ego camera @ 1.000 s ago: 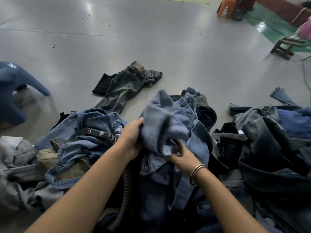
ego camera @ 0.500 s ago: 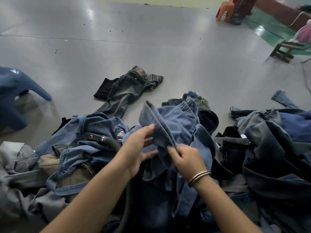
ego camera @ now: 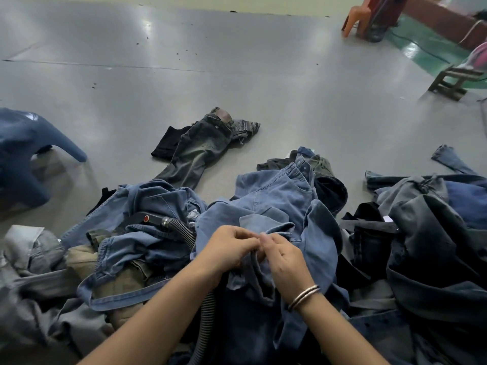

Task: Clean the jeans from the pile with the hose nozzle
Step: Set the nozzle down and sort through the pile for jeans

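Together now, left hand (ego camera: 232, 248) and right hand (ego camera: 283, 255) pinching soft, heavy, floppy jeans (ego camera: 274, 196); gripping sturdier waistband likely steadier.

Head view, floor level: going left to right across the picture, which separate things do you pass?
Blue plastic stool → hose nozzle lying on the pile → dark jeans spread alone on the floor → left hand → right hand, both gripping light blue jeans → dark denim heap.
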